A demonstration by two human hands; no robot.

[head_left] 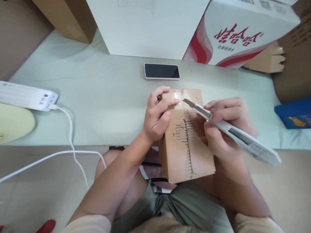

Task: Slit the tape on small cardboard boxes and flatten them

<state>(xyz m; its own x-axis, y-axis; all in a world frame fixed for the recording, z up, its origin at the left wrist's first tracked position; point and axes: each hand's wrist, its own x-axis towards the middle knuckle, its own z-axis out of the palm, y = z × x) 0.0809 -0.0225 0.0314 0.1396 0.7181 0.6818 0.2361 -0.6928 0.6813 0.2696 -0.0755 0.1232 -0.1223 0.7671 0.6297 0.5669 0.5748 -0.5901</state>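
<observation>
A small cardboard box (178,158) juts over the near edge of the table, tilted toward me. Black scribbled marks run along the seam on its top, with shiny clear tape at the far end. My left hand (156,118) grips the box's left side, its fingers bent over the upper face. In my right hand (227,121) is a white utility knife (245,139), the fingers closed round its handle. Its blade is out and points left, close to the taped end of the seam; I cannot tell whether it touches.
A phone (162,71) lies beyond the box. Behind it stand a large white box (150,29) and a red-and-white carton (233,38). On the left, a white power strip (26,95) trails a cable (71,129). A blue package (295,115) sits at the right.
</observation>
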